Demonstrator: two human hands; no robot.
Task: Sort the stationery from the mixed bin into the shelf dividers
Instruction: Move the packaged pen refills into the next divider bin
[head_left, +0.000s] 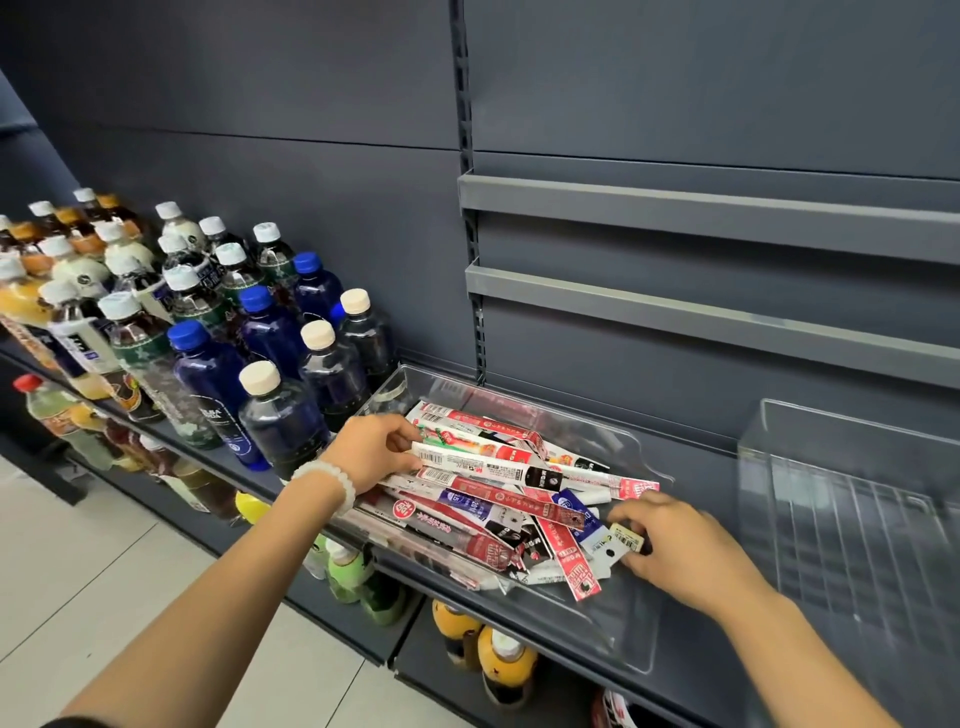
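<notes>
A clear plastic bin (636, 452) on the dark shelf holds several long flat stationery packs (498, 499) in red, white and black, piled crosswise. My left hand (371, 452), with a white bead bracelet on the wrist, grips the left end of a white pack with a barcode (467, 460) at the top of the pile. My right hand (680, 545) pinches a small yellowish pack with a barcode (626, 538) at the pile's right edge. To the right stands a clear shelf divider tray (852, 519), nothing visible in it.
Drink bottles (208, 332) with white, cream and blue caps crowd the shelf left of the bin. Two narrow grey ledges (701, 312) run along the back panel above. Lower shelves hold more bottles (498, 660). Light floor tiles lie at lower left.
</notes>
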